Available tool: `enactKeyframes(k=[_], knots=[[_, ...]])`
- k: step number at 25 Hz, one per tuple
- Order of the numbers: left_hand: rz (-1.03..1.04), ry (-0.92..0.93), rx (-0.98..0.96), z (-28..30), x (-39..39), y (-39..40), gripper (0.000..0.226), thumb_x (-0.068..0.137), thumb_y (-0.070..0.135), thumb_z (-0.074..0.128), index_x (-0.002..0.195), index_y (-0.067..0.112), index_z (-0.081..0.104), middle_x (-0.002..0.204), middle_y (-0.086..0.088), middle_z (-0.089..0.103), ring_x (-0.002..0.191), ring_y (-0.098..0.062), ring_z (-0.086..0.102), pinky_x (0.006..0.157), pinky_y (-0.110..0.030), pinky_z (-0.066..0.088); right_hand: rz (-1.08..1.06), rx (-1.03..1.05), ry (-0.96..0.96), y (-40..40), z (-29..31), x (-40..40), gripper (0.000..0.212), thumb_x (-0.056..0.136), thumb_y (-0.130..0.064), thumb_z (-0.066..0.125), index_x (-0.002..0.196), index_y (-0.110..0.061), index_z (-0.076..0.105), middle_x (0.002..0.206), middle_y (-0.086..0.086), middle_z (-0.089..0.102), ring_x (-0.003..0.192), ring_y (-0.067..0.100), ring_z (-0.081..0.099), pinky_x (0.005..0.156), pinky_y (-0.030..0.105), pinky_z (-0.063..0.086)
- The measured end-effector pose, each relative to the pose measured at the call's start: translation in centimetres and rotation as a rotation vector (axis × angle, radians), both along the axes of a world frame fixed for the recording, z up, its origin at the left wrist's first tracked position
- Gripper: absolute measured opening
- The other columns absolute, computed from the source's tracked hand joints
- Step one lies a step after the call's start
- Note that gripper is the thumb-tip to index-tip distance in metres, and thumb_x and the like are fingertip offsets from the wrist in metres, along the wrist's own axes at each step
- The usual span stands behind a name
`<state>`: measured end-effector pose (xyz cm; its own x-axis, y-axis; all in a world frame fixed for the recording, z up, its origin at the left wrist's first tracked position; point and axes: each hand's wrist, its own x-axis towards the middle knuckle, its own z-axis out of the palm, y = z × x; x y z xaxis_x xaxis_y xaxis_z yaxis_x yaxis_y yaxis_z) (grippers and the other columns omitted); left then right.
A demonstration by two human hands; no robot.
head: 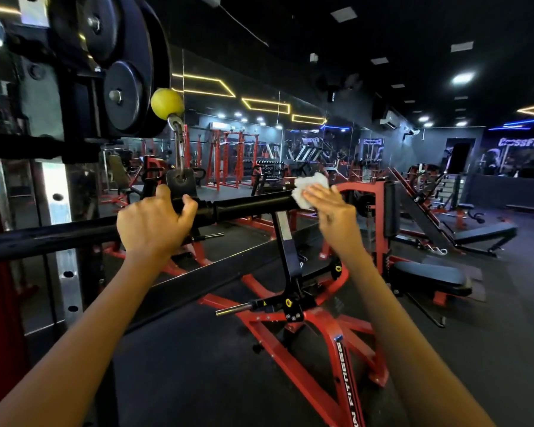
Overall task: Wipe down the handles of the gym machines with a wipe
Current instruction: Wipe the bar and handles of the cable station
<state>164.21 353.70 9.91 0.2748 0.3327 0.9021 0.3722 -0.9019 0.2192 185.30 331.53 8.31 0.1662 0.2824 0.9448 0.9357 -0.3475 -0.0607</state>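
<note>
The left hand is curled around the long black pull-down bar, beside its centre bracket, and holds it steady. The right hand lies with fingers almost straight on the crumpled white wipe and presses it on the right end of the same bar, where the black rubber grip ends.

To do this step well, I think the left hand should keep the bar from swinging on its metal hook, while the right hand wraps the wipe more around the grip and slides along it — a flat palm cleans only the top side. The underside, where fingers normally close, needs the same pass. Then the grip at the left end of the bar is still to do.

Lower down, the red steel frame of a floor machine carries white letters, readable as "FITNESS". Far away, on the dark back wall, a lit blue sign says "CrossFit" — a smaller sign to its left is too blurred to read.
</note>
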Motion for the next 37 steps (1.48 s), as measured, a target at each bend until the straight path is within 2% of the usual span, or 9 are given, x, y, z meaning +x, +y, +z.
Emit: enactKeyframes(k=[3, 8, 12, 19, 21, 24, 28, 31, 37], knots=[[0.019, 0.007, -0.016, 0.0, 0.3, -0.1, 0.048, 0.085, 0.039, 0.042, 0.068, -0.004, 0.054, 0.044, -0.004, 0.030, 0.042, -0.015, 0.028, 0.049, -0.018, 0.012, -0.011, 0.004, 0.073, -1.8, 1.0, 2.5, 0.038, 0.084, 0.015, 0.048, 0.117, 0.001, 0.059, 0.121, 0.018, 0.060, 0.120, 0.028, 0.053, 0.107, 0.047, 0.037], [0.051, 0.014, 0.003, 0.2, 0.7, -0.1, 0.045, 0.085, 0.037, 0.044, 0.065, -0.003, 0.054, 0.041, -0.003, 0.028, 0.037, -0.012, 0.025, 0.050, -0.015, 0.011, 0.069, 0.010, -0.061, 1.8, 0.1, -0.1, 0.033, 0.081, 0.015, 0.051, 0.111, 0.007, 0.063, 0.117, 0.020, 0.062, 0.116, 0.027, 0.056, 0.106, 0.039, 0.036], [0.137, 0.040, 0.046, 0.1, 0.7, 0.0, 0.047, 0.084, 0.040, 0.041, 0.067, -0.002, 0.056, 0.039, -0.013, 0.043, 0.033, -0.024, 0.042, 0.049, -0.016, 0.010, 0.210, 0.019, -0.110, 6.9, -0.7, -3.3, 0.033, 0.081, 0.014, 0.050, 0.109, 0.006, 0.065, 0.115, 0.019, 0.064, 0.113, 0.023, 0.056, 0.110, 0.023, 0.028], [0.225, 0.047, 0.088, 0.2, -0.1, -0.4, 0.032, 0.082, 0.029, 0.068, 0.068, 0.003, 0.054, 0.040, -0.010, 0.049, 0.032, -0.022, 0.045, 0.050, -0.014, 0.003, 0.394, -0.052, -0.085, 12.3, -0.6, -9.4, 0.034, 0.083, 0.010, 0.053, 0.115, 0.003, 0.063, 0.117, 0.016, 0.064, 0.114, 0.021, 0.058, 0.108, 0.029, 0.032], [0.179, 0.122, 0.086, 0.2, -0.7, -0.2, 0.035, 0.093, 0.037, 0.054, 0.086, 0.003, 0.054, 0.058, -0.013, 0.060, 0.051, -0.030, 0.060, 0.045, -0.023, 0.012, 0.421, -0.060, -0.069, 12.0, -0.2, -9.2, 0.033, 0.084, 0.009, 0.053, 0.114, 0.002, 0.064, 0.116, 0.014, 0.065, 0.113, 0.019, 0.058, 0.108, 0.029, 0.034], [0.099, 0.349, 0.002, 1.0, -2.9, 1.1, 0.054, 0.094, 0.058, 0.036, 0.108, 0.008, 0.050, 0.093, -0.010, 0.065, 0.083, -0.030, 0.064, 0.059, -0.031, 0.037, 0.414, -0.050, -0.030, 12.1, 0.4, -9.1, 0.032, 0.083, 0.011, 0.053, 0.111, 0.001, 0.066, 0.113, 0.013, 0.067, 0.110, 0.020, 0.060, 0.106, 0.019, 0.035], [0.196, 0.521, 0.087, 0.7, -10.6, 6.1, 0.064, 0.077, 0.076, 0.044, 0.099, 0.016, 0.052, 0.081, 0.001, 0.057, 0.071, -0.018, 0.056, 0.066, -0.029, 0.048, 0.395, -0.023, 0.010, 13.0, 0.3, -10.1, 0.034, 0.081, 0.014, 0.054, 0.109, 0.001, 0.067, 0.111, 0.013, 0.067, 0.107, 0.011, 0.057, 0.101, 0.006, 0.032], [0.182, 0.503, 0.240, 0.3, -14.7, 8.5, 0.057, 0.076, 0.062, 0.064, 0.105, 0.012, 0.058, 0.086, -0.003, 0.064, 0.076, -0.023, 0.063, 0.067, -0.033, 0.051, 0.383, 0.051, 0.039, 14.3, -0.2, -11.4, 0.033, 0.080, 0.016, 0.056, 0.106, 0.002, 0.068, 0.107, 0.013, 0.068, 0.104, 0.014, 0.061, 0.098, 0.007, 0.037], [0.218, 0.550, 0.217, -1.6, -15.7, 8.5, 0.034, 0.093, 0.045, 0.052, 0.110, 0.015, 0.050, 0.095, 0.001, 0.063, 0.078, -0.019, 0.063, 0.059, -0.028, 0.044, 0.328, 0.236, -0.024, 18.9, -2.2, -19.0, 0.028, 0.083, 0.009, 0.055, 0.107, 0.002, 0.067, 0.112, 0.015, 0.066, 0.110, 0.022, 0.061, 0.103, 0.034, 0.042]])
